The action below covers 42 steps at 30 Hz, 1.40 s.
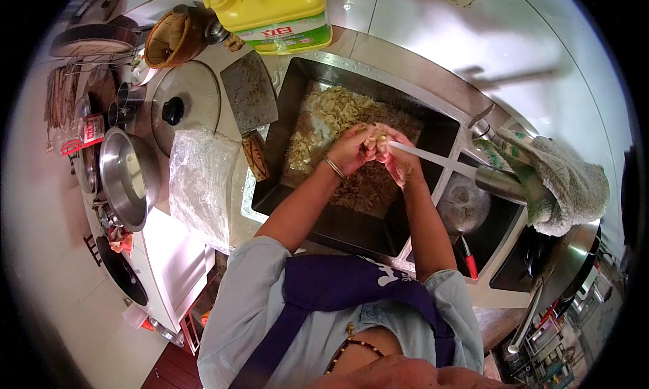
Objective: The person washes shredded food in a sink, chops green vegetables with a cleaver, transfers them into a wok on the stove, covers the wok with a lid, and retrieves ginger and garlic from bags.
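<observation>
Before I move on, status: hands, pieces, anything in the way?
Left hand and right hand together over the sink, closed around pale pieces. More pieces loose below. Water stream hitting the hands; red-handled tool near the right forearm.

left hand [351, 149] and right hand [401, 162] partly hiding a pale piece [381, 140], towel [571, 179] covering part of the tap [497, 182], yellow jug [280, 10] being cut off up top

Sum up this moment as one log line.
left hand, right hand: together over sink | between them: pale pieces | sink: more pieces | water: reaching hands
</observation>
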{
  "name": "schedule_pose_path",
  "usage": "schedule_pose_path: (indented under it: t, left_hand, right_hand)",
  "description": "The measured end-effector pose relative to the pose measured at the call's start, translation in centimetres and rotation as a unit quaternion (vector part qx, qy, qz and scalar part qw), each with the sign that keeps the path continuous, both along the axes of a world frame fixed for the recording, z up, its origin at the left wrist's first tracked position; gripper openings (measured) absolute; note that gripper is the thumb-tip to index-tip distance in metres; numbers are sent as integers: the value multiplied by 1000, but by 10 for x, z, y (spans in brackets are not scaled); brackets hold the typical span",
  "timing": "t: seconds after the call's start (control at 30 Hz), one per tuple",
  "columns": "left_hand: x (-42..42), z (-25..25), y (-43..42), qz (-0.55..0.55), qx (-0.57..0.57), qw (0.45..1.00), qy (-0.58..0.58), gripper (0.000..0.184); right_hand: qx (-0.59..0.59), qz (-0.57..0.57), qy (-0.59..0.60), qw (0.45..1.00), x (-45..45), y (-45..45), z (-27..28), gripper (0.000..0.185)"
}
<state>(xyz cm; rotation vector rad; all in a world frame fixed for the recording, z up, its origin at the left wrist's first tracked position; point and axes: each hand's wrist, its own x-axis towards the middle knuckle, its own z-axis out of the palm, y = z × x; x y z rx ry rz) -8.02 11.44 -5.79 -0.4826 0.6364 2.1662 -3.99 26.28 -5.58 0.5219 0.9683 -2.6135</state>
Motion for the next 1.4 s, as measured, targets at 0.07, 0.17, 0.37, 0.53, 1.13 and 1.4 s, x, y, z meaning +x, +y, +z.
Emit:
schedule_pose_path:
  t: [0.07, 0.17, 0.37, 0.53, 1.13, 1.4]
  left_hand:
    - [3, -13, 1, 29, 74, 997, -23, 19]
    - [7, -24, 3, 19, 43, 999, -21, 19]
    - [8, -10, -2, -94, -225, 959, 146, 16]
    - [17, -36, 0, -84, -497, 697, 509, 14]
    - [-5, -67, -44, -242, -660, 548, 453, 31]
    - [24, -110, -112, -548, -675, 402, 285, 51]
  right_hand:
    - [-18, -17, 45, 999, 1, 1, -7, 38]
    - [63, -21, -18, 998, -1, -3, -1, 33]
    - [206, 64, -38, 976, 6, -3, -12, 22]
    - [400, 145, -85, 901, 15, -6, -24, 21]
    - [403, -39, -137, 904, -4, 22, -121, 20]
    - [802, 467, 32, 372, 25, 19, -139, 43]
